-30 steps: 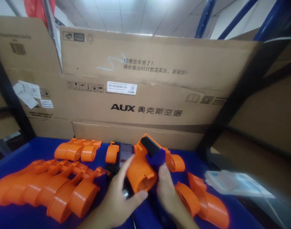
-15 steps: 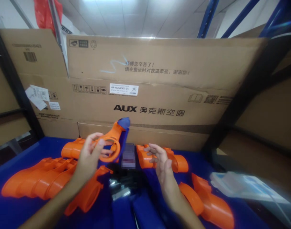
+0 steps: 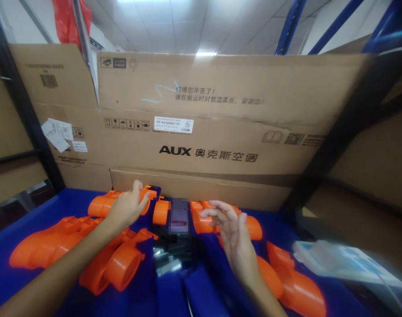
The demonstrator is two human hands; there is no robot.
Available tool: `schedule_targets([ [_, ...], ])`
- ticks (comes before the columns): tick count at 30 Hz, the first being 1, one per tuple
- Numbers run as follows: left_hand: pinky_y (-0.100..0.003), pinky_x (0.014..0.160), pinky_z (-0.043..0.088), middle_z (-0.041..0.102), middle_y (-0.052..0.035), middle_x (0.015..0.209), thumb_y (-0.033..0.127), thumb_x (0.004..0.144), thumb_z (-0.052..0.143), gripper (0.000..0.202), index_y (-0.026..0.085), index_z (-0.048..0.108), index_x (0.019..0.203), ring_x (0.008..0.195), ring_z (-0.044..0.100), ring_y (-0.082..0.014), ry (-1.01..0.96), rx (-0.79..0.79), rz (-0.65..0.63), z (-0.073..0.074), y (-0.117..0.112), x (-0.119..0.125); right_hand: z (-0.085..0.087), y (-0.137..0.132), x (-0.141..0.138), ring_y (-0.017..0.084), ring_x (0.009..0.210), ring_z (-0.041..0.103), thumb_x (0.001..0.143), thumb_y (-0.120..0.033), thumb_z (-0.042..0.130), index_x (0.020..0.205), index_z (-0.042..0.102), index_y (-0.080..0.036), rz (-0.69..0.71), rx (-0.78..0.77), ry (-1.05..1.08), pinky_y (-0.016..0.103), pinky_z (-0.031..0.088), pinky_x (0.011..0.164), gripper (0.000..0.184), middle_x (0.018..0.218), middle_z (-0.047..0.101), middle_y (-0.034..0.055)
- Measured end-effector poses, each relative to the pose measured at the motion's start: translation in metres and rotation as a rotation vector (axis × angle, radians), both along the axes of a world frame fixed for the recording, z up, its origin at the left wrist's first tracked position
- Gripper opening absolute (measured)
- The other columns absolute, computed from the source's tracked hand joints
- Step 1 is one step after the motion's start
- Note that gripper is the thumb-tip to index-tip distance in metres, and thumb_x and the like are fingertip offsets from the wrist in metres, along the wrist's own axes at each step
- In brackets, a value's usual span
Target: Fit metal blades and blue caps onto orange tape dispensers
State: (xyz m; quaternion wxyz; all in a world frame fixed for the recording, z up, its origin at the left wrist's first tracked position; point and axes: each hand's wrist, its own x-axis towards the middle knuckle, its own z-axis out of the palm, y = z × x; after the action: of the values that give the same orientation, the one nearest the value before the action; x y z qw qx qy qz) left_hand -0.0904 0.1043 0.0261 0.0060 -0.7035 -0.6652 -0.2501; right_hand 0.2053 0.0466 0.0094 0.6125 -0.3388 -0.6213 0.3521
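Note:
My left hand (image 3: 131, 200) reaches to the back of the blue surface, fingers and thumb closed about an orange tape dispenser (image 3: 145, 203) with a blue piece at its far end. The hand hides part of it. My right hand (image 3: 235, 233) hovers palm inward, fingers curved and apart, holding nothing. Behind its fingers lie orange tape dispensers (image 3: 201, 222). Another dispenser (image 3: 161, 212) sits between my left hand and a phone (image 3: 179, 218). Below my left forearm lie several more dispensers (image 3: 39, 246), with others (image 3: 123, 266) nearer me.
A large cardboard panel (image 3: 207, 152) stands upright behind the blue surface (image 3: 74, 198). More dispensers (image 3: 301, 288) lie at the right, near a clear plastic-covered package (image 3: 339, 259). Dark and shiny items (image 3: 168, 259) lie at the front middle.
My left hand has lowered the orange tape dispenser from in front of the panel to the back row, turning palm down. My right hand has shifted slightly right and stays open.

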Motion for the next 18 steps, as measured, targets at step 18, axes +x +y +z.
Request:
schedule_targets([
  [18,-0.053,0.086,0.047,0.075,-0.0216,0.093,0.048,0.096,0.036,0.045,0.018,0.065,0.111,0.096,0.069,-0.0416,0.177,-0.088,-0.047,-0.007,0.022,-0.004,0.006,-0.005,0.006,0.028,0.089,0.067,0.100,-0.068,0.008,0.093,0.074,-0.028,0.050,-0.104,-0.030,0.044,0.050,0.093,0.078,0.085,0.074,0.0057],
])
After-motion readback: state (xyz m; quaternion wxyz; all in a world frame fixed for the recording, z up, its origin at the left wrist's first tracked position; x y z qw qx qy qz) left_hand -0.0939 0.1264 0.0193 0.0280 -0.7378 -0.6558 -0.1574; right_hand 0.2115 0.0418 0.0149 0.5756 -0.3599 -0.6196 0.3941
